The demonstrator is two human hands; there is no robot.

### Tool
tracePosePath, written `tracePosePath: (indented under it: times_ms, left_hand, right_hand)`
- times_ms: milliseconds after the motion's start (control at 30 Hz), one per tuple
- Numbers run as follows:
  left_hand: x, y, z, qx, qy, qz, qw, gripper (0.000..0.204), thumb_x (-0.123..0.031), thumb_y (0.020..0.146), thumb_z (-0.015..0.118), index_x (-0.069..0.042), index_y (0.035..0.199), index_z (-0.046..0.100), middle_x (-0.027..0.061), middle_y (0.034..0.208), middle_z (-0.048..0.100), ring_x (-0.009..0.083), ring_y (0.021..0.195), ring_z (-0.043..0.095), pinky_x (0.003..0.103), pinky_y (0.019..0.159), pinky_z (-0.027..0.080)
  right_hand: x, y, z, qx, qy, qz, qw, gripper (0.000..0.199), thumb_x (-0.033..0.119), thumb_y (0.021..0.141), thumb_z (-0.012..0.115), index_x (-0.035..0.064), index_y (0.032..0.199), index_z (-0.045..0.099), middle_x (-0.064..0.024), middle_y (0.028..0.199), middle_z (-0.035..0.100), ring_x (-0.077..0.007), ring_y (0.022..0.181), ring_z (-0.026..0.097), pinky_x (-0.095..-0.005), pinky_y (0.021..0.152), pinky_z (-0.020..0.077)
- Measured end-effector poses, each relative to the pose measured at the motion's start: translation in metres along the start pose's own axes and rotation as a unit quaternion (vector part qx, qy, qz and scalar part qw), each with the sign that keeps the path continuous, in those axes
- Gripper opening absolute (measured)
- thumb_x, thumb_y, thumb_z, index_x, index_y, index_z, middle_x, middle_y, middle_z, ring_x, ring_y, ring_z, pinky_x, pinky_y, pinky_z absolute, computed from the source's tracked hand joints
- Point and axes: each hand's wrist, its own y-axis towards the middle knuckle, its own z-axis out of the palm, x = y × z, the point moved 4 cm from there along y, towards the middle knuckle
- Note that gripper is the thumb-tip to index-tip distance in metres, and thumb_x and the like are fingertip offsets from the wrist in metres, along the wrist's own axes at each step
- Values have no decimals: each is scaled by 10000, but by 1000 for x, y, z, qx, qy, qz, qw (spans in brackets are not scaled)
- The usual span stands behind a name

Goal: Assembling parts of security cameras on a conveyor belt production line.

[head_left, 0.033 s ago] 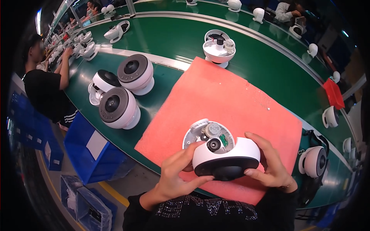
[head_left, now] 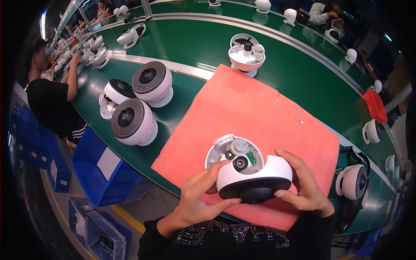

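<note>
Low over the near part of a pink foam mat (head_left: 247, 108), I hold a rounded white housing half with a dark front (head_left: 255, 178) between both hands. My left hand (head_left: 198, 193) grips its left end, thumb at the lower edge of the dark face. At its right end, the fingers and thumb of my right hand (head_left: 305, 184) are wrapped round the shell. Just behind it lies the open white body (head_left: 212, 151), where a grey round motor (head_left: 238, 146), a black cylindrical part and a green circuit board (head_left: 251, 157) show. Whether the two halves touch is hidden.
Left of the mat stand assembled white units with grey ringed faces (head_left: 130, 119). An opened unit (head_left: 246, 56) sits beyond the mat, another unit (head_left: 352, 182) at the right. More units line the green conveyor (head_left: 186, 39). Blue bins (head_left: 93, 173) stand lower left; a co-worker (head_left: 52, 93) works farther left.
</note>
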Motion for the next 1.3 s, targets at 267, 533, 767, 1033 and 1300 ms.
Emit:
tracePosePath:
  times_ms: [267,533,767,1033,1300]
  left_hand:
    - [-12,-2,2,-17,82,62,995,586,-142,598,791,18,1108,551,94,714,577,157,605,591,244,535,468]
    - [-9,-3,-3,-38,103,84,990,574,-133,574,803,33,1072,571,128,755,611,173,624,613,249,547,483]
    - [-8,3,-16,3,39,78,996,538,-119,597,789,29,1068,575,112,718,617,160,599,620,231,517,480]
    - [-8,2,-19,27,71,50,996,523,-155,611,788,31,1052,575,109,730,637,152,578,633,224,485,481]
    - [1,31,-41,99,197,-111,969,401,-212,562,811,21,816,606,70,546,601,127,509,621,197,499,479]
  right_hand:
    - [-1,-2,-5,-46,-55,-39,997,471,200,714,723,-31,1044,479,-147,897,602,-229,728,625,-298,629,487]
    - [-5,6,-1,-57,-90,-80,991,483,220,690,736,-34,1020,491,-149,852,606,-241,650,618,-298,555,490]
    - [-11,11,2,-55,-136,-88,985,539,342,666,735,-20,994,507,-133,821,608,-221,608,612,-280,486,470]
    - [-5,18,-3,-38,-241,-71,967,516,451,680,684,10,901,531,-87,634,576,-208,506,582,-275,464,452]
    - [-20,73,-2,-25,-135,71,988,260,266,806,582,10,795,538,-148,559,538,-275,495,565,-332,464,428]
